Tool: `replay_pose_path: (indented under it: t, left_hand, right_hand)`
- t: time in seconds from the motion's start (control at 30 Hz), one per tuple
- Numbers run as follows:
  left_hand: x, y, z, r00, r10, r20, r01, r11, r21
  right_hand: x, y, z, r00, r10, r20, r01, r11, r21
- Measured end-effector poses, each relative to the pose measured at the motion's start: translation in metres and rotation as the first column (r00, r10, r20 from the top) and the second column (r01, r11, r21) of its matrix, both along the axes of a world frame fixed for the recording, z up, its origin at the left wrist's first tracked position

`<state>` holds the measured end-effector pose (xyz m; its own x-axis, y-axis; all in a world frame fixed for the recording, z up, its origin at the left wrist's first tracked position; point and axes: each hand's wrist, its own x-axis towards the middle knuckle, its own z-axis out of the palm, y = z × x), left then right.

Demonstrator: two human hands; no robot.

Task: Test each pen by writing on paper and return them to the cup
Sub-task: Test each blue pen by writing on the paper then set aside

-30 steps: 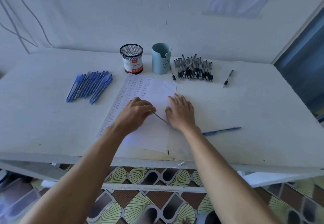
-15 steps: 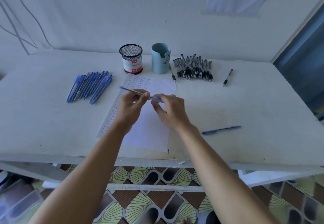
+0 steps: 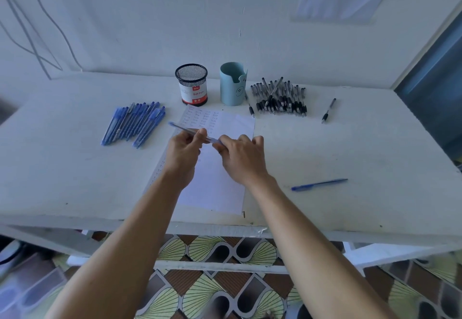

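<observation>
Blue pen (image 3: 186,129) held in both hands above the paper (image 3: 220,188), off the table (image 3: 62,168).

Pen lies slanted, far end up-left, near end down-right; left hand (image 3: 183,151) pinches the barrel about mid-length between thumb and curled fingers (image 3: 201,132), the far end sticking out free past them; right hand (image 3: 241,158) pinches the near end, its fingers (image 3: 226,142) bent and close together, the pen's tip hidden under them; the two hands nearly touching along the barrel; paper flat under the hands, rows of small writing at its top; black mesh cup (image 3: 191,85) and pale blue cup (image 3: 233,83) upright just beyond the paper; row of blue pens (image 3: 135,125) to the left; heap of black pens (image 3: 280,98) to the right of the cups, one black pen (image 3: 328,110) apart from it; single blue pen (image 3: 318,185) lying right of the paper.
</observation>
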<state>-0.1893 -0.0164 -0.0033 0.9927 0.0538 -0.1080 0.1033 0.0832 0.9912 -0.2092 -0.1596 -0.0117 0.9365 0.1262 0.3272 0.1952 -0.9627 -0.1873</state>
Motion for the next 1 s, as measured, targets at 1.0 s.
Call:
replay_pose_path:
  t: [1.0]
  left_hand:
    - [0.016, 0.026, -0.014, 0.993, 0.045, 0.111, -0.078, 0.949, 0.304]
  right_hand:
    - [-0.019, -0.011, -0.032, 0.947, 0.192, -0.259, -0.175, 0.980, 0.091]
